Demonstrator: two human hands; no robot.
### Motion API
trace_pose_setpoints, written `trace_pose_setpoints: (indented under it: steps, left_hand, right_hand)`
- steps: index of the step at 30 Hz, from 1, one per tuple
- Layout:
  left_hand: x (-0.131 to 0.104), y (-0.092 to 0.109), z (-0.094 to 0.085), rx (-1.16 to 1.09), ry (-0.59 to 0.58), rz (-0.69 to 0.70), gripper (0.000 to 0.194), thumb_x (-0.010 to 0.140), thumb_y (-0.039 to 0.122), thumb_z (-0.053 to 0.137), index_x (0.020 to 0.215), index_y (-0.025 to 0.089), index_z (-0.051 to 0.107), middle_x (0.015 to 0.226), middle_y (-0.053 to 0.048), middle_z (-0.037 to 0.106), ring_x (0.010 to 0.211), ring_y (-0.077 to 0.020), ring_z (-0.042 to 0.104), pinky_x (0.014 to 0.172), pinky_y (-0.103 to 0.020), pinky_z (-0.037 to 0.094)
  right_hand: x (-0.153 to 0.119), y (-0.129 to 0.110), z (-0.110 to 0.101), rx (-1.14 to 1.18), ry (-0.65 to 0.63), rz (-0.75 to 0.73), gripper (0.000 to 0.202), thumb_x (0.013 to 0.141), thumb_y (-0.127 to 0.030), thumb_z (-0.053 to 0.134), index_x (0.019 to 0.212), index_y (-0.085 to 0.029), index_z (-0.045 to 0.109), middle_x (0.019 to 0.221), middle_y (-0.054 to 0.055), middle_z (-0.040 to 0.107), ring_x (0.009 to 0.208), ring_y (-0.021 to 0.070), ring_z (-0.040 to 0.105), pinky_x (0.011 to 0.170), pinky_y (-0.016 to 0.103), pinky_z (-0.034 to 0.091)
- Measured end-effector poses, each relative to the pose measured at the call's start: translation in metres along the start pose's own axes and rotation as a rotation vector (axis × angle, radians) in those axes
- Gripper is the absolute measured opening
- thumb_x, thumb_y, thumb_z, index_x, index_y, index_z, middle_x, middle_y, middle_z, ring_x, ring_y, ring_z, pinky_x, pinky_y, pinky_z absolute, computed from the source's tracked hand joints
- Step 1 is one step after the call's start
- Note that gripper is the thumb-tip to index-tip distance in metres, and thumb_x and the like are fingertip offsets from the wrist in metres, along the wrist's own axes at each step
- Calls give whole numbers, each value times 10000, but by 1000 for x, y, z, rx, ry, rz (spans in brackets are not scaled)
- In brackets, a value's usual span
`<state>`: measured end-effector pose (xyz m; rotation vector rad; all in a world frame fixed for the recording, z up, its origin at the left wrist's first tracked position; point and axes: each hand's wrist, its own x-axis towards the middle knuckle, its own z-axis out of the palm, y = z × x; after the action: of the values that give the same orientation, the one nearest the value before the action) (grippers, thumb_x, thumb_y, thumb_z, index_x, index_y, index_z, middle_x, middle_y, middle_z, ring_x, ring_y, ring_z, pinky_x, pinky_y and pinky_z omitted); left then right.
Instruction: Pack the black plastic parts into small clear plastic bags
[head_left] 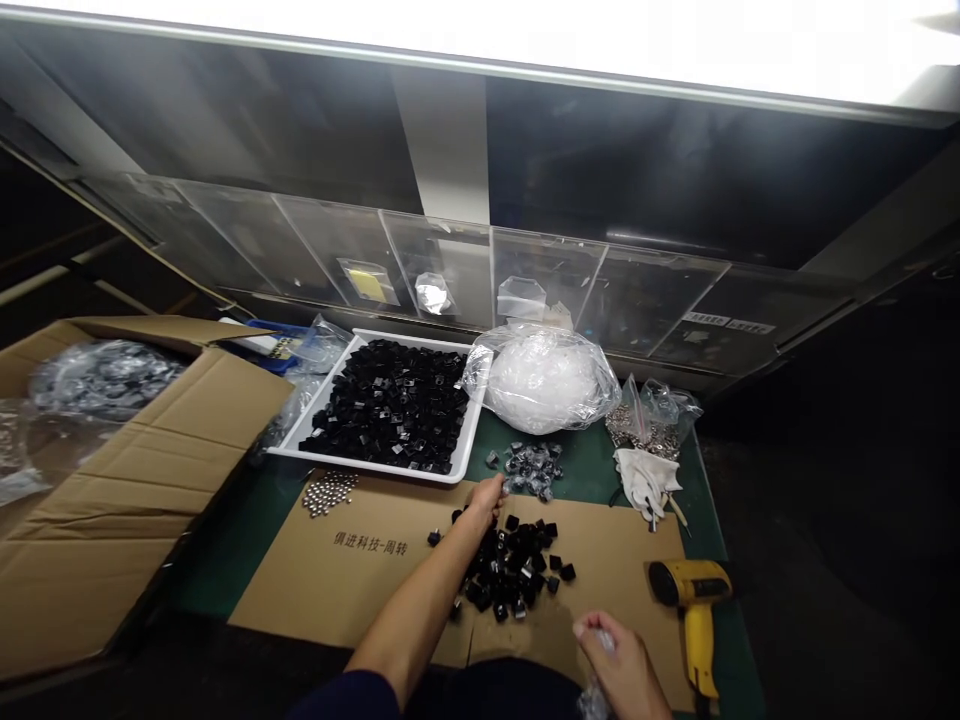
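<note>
My left hand (489, 497) reaches forward to the near left edge of a small heap of clear-wrapped pieces (534, 468); its fingers are bent together, and what they hold, if anything, is too small to name. Just below it, a pile of black square parts (510, 570) lies on the flat cardboard (367, 590). My right hand (611, 650) is low on the right, over the cardboard's near edge, with its fingers closed on a crumpled piece of clear plastic. More clear plastic (592, 700) shows beneath that hand.
A white tray (469, 440) full of black parts stands behind the cardboard, with silver balls (330, 493) before it. Around are an open carton (142, 500), a bag of white pieces (551, 380), bagged metal parts (652, 425), a white glove (646, 480) and a yellow heat gun (697, 610).
</note>
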<state>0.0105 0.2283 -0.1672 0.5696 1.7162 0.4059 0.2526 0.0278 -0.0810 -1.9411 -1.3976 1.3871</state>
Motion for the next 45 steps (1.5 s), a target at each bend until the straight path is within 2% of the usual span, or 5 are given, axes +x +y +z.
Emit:
trace_pose_setpoints:
  steps: [8, 16, 30, 39, 45]
  left_hand:
    - [-105, -55, -21, -667, -376, -106, 257, 917, 407, 581, 932, 152, 611, 836, -13, 632, 485, -31, 439, 398, -153, 274]
    - [-169, -87, -10, -910, -487, -117, 266, 799, 365, 742, 874, 156, 596, 663, 40, 538, 490, -49, 485, 396, -158, 258]
    - [-190, -106, -21, -911, -421, -72, 238, 764, 283, 776, 872, 165, 600, 679, 40, 550, 487, -61, 500, 400, -159, 249]
    - [-182, -111, -44, -1001, -327, -127, 202, 820, 279, 712, 907, 149, 584, 693, 25, 564, 472, -45, 469, 384, -143, 253]
    - [-189, -110, -52, -957, -341, -88, 215, 818, 296, 721, 900, 145, 592, 679, 25, 568, 480, -51, 491, 397, -144, 279]
  right_hand:
    - [26, -90, 17, -109, -27, -222, 278, 907, -476, 545, 976, -262, 708, 881, 20, 752, 783, 212, 678, 723, 280, 469]
    - [10, -103, 44, -285, 62, -261, 243, 892, -490, 561, 935, -296, 701, 824, 13, 760, 745, 223, 695, 646, 284, 451]
    - [-5, -87, 58, -168, 15, -251, 182, 854, -353, 529, 740, -242, 618, 653, 2, 657, 614, 188, 595, 577, 265, 387]
    - [-18, -90, 59, 22, 57, -305, 360, 920, -540, 464, 798, -214, 556, 641, -26, 533, 582, 151, 481, 565, 248, 402]
    - [-16, -108, 65, -34, -8, -332, 477, 725, -548, 759, 1071, -243, 635, 790, -11, 676, 676, 186, 581, 637, 265, 426]
